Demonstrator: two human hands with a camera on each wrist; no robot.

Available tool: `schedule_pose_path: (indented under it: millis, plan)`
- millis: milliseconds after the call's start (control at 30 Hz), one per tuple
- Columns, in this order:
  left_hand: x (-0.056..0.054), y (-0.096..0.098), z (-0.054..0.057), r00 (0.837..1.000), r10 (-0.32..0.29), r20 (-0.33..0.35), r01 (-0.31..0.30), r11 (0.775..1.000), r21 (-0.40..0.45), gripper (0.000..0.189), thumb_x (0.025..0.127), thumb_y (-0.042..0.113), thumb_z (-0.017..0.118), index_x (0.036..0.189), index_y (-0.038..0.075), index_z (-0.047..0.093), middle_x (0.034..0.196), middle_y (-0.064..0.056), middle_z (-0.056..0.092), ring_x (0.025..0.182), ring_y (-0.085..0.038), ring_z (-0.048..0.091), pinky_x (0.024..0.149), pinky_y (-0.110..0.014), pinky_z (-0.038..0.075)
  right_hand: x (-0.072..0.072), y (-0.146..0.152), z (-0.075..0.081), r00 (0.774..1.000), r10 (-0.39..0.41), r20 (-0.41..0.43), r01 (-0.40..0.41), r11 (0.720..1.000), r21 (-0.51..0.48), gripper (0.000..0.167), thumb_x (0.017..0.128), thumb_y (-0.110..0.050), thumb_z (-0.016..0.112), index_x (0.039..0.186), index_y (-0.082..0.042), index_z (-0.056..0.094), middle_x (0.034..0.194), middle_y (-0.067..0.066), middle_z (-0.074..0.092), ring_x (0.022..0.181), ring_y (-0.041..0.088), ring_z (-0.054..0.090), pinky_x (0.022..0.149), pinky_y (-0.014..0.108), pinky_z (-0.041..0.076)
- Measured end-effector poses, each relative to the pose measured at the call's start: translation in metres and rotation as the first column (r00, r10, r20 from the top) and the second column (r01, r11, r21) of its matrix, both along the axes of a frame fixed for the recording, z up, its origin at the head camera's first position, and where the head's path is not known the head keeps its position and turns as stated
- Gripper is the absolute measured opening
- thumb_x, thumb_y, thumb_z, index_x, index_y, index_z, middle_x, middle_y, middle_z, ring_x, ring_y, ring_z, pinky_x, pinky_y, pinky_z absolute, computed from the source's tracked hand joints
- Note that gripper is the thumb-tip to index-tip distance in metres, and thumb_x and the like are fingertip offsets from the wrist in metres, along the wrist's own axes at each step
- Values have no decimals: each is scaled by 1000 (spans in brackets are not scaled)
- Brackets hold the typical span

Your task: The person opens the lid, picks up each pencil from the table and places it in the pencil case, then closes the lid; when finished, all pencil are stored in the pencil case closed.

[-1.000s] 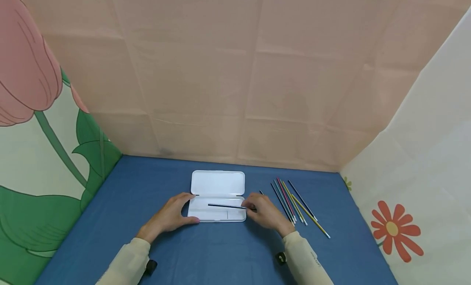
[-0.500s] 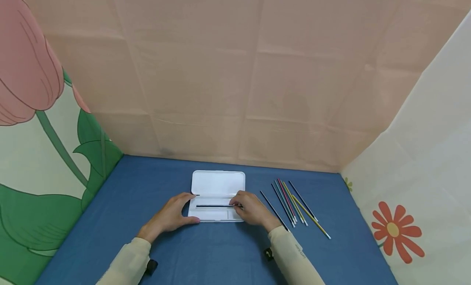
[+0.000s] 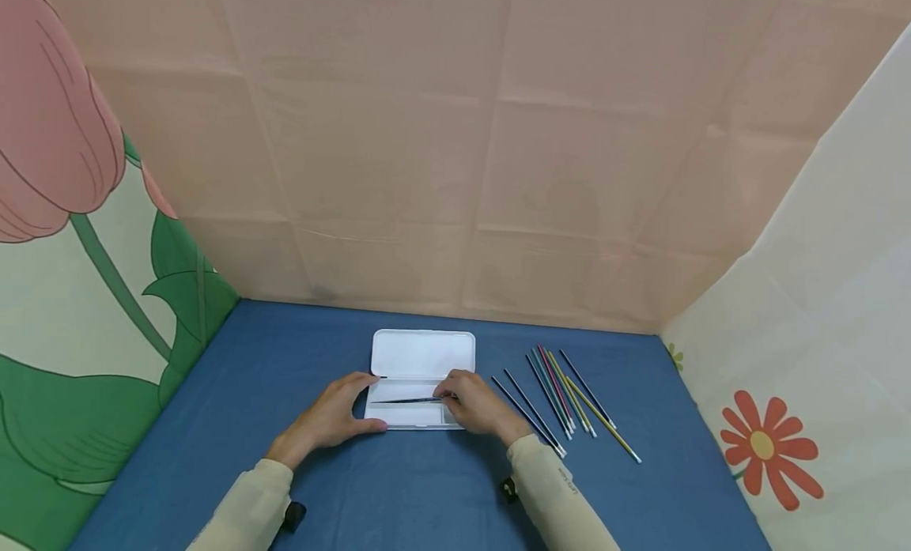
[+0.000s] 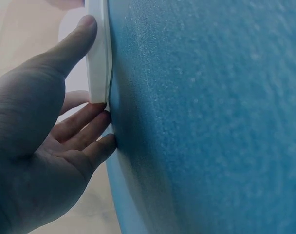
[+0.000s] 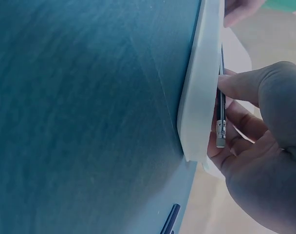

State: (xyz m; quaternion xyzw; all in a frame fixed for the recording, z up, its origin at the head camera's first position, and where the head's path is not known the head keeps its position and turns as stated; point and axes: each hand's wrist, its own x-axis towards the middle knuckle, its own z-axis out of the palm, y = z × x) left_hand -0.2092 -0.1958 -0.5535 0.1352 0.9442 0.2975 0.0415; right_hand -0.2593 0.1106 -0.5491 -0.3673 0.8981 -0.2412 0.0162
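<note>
A white pencil case (image 3: 423, 353) stands open on the blue cloth, its lid folded back. My left hand (image 3: 334, 413) grips its left end, thumb on the front wall and fingers round the back corner; the left wrist view shows the thumb (image 4: 82, 36) on the white wall. Between thumb and fingertips my right hand (image 3: 475, 405) pinches a dark pencil (image 3: 406, 400), which lies lengthwise over the case's tray. In the right wrist view the pencil's metal band and pale eraser (image 5: 220, 143) stick out past the thumb, beside the case's right end.
Several pencils (image 3: 558, 393) in dark, green, red and yellow lie slanted on the cloth right of the case. Two dark pencils (image 3: 523, 415) lie closest to my right forearm. A beige backdrop (image 3: 455, 179) rises behind the blue table (image 3: 320, 322), with patterned cloth at both sides.
My right hand has moved left with the pencil, bringing it from the case's right side over the tray. Dark pencils it covered before now show. The left hand has stayed in place.
</note>
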Motion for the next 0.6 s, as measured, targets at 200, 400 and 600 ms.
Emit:
schedule_pose_path:
  millis: [200, 400, 600]
  plan:
    - [0, 0, 0, 1000, 2, 2, -2, 1000, 2, 90, 89, 46, 98, 158, 1, 61, 161, -22, 63, 149, -45, 62, 124, -67, 51, 2, -2, 1, 1000, -4, 30, 5, 1000, -24, 23, 109, 1, 67, 120, -8, 85, 112, 8, 81, 104, 21, 75, 95, 37, 65]
    - [0, 0, -1, 1000, -2, -3, 2, 1000, 6, 90, 89, 45, 98, 158, 1, 62, 161, -22, 63, 149, -45, 62, 124, -67, 51, 2, -2, 0, 999, 4, 51, -1, 999, -48, 24, 110, 2, 66, 120, -8, 85, 113, 8, 83, 105, 21, 77, 95, 37, 66]
    - [0, -1, -2, 1000, -9, -16, 10, 1000, 10, 89, 89, 44, 98, 157, 0, 61, 158, -22, 65, 148, -45, 63, 123, -66, 53, 1, -1, -3, 996, -2, 87, 7, 998, -64, 24, 108, 3, 66, 121, -6, 85, 115, 9, 84, 105, 20, 78, 96, 38, 67]
